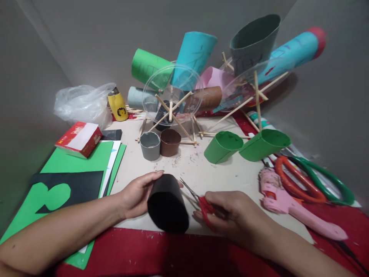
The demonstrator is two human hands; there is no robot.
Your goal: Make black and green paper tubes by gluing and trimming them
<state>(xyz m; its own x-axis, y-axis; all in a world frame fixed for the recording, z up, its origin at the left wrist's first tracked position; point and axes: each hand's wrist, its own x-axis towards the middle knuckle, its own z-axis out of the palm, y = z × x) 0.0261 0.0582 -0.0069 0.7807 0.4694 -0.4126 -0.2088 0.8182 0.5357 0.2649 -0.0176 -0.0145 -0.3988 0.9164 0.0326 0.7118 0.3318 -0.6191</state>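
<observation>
My left hand (137, 194) is wrapped round a black paper cup (167, 204) that lies tilted on the white work surface (198, 169), near its front edge. Just to the right, my right hand (230, 217) is closed on small red-handled scissors (198, 202). Their blades point up and left toward the cup's rim and are slightly apart. Behind my hands stand a grey paper cup (150, 145) and a brown paper cup (170, 142). Two green paper cups (223, 146) (263, 144) lie tilted further right.
A stick-and-cup wheel model (187, 88) with clear plastic discs rises at the back. Green and black paper sheets (66, 181), a red box (79, 139), a plastic bag (82, 103) and a yellow bottle (117, 104) are left. A pink glue gun (291, 204) and large scissors (308, 179) lie right.
</observation>
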